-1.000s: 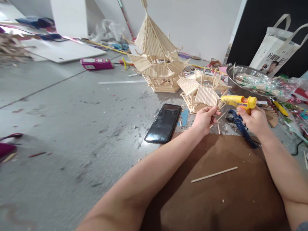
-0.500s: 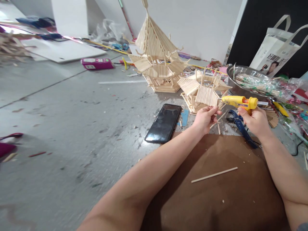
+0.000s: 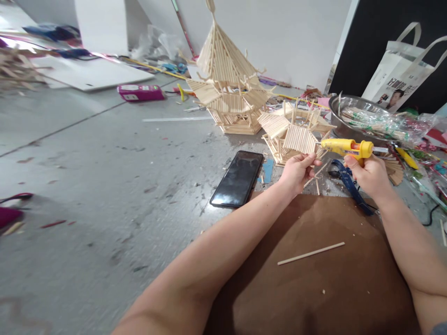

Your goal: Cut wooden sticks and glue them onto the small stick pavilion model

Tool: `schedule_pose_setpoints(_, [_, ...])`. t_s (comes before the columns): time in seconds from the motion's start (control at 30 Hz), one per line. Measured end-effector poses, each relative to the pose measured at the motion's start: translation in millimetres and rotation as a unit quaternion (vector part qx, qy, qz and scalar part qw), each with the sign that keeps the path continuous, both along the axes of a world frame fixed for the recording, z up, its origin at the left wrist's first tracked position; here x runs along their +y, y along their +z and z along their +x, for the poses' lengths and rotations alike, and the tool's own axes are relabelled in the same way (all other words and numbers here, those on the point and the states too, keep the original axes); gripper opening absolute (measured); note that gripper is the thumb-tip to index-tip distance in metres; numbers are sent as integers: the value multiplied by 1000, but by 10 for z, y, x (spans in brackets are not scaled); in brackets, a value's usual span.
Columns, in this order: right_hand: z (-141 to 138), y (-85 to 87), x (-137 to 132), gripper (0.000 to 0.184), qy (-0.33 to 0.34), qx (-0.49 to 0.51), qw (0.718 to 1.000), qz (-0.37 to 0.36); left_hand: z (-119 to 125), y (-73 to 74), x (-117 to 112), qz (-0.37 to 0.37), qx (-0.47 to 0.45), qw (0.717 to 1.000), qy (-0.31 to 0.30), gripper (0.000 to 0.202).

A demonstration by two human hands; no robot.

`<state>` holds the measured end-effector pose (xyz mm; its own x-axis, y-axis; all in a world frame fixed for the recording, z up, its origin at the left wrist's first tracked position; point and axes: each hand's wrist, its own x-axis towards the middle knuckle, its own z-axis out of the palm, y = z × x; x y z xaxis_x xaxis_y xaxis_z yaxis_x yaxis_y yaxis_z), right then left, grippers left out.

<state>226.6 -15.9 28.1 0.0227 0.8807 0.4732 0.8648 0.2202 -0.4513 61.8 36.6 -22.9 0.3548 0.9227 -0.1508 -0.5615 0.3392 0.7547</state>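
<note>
In my right hand (image 3: 370, 174) is a yellow glue gun (image 3: 349, 147) with a clear glue stick out of its back. Its nozzle points left and meets the right edge of a slatted roof panel on the small stick model (image 3: 300, 138). My left hand (image 3: 298, 171) is closed in a pinch at the panel's lower right corner; what lies between the fingertips is too small to make out. Behind stands a taller stick pagoda (image 3: 226, 60) with a pointed roof. A single wooden stick (image 3: 310, 254) lies on the brown sheet (image 3: 314, 298) before me.
A black phone (image 3: 238, 179) lies left of the small model, beside a blue scrap (image 3: 267, 170). Blue-handled pliers (image 3: 351, 186) rest under my right hand. At the right are a steel bowl (image 3: 337, 123) with packed sticks and a white bag (image 3: 394, 74). A purple box (image 3: 141, 92) is farther left.
Almost nothing differs. The glue gun and my right hand have shifted very slightly left; my left hand stays at the panel corner.
</note>
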Motion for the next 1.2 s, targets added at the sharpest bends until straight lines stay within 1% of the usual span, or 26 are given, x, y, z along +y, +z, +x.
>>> schedule_pose_setpoints(0.2, [-7, 0, 2, 43, -13, 11, 1000, -17, -1, 8, -3, 1, 7, 1000, 0, 14])
schedule_pose_setpoints(0.4, [1, -6, 2, 42, -7, 35, 999, -30, -2, 27, -12, 2, 22, 1000, 3, 16])
schedule_pose_setpoints(0.7, [79, -36, 4, 43, 1, 104, 994, -37, -13, 39, -12, -7, 11, 1000, 4, 14])
schedule_pose_setpoints(0.8, [92, -46, -6, 45, -3, 110, 993, -45, -20, 37, -11, -9, 8, 1000, 6, 13])
schedule_pose_setpoints(0.93, [101, -57, -11, 45, 8, 113, 993, -40, -27, 43, -21, -13, 10, 1000, 9, 14])
schedule_pose_setpoints(1.2, [100, -51, -14, 46, 7, 110, 993, -46, -29, 44, -15, -2, 51, 998, 21, 15])
